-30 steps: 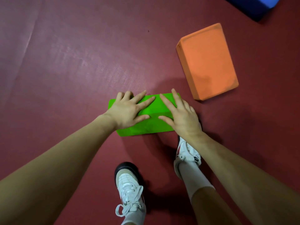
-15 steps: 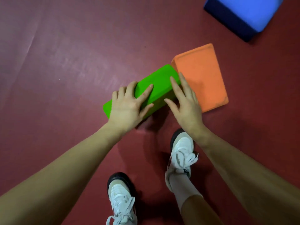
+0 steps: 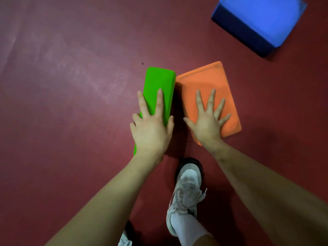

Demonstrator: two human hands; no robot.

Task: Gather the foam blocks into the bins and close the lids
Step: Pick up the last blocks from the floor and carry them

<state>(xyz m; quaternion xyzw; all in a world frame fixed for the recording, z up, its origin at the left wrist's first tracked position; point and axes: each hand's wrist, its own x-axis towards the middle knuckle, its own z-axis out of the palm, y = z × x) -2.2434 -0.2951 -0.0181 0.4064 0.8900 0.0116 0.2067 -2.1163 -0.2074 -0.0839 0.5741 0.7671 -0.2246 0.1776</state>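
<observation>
Here, the green foam block (image 3: 158,91) is standing on a narrow side on the floor, its long axis running away from the person, near end hidden under the left hand (image 3: 150,128) and far end pointing up the frame. The orange foam block (image 3: 209,86) is lying flat just beside it on the right, its long axis running the same general way but leaning a little to the left at the far end, so that its far-left corner is touching or almost touching the green one; which, I cannot tell. The left hand is resting on top of the green block with fingers straight, thumb lying down the right face and the outer fingers over the left edge, draped rather than clenched. The right hand (image 3: 207,125) is pressing flat on the orange block, fingers spread wide and straight, gripping nothing.

Well apart, at the upper right, a blue foam block (image 3: 262,20) is sitting at an angle, its pale top face brightly lit. Everything is lying on a dark red floor mat (image 3: 71,77) with a fine woven texture and a soft sheen across the left. A white laced sneaker (image 3: 188,189) is standing on the mat just behind the two blocks.
</observation>
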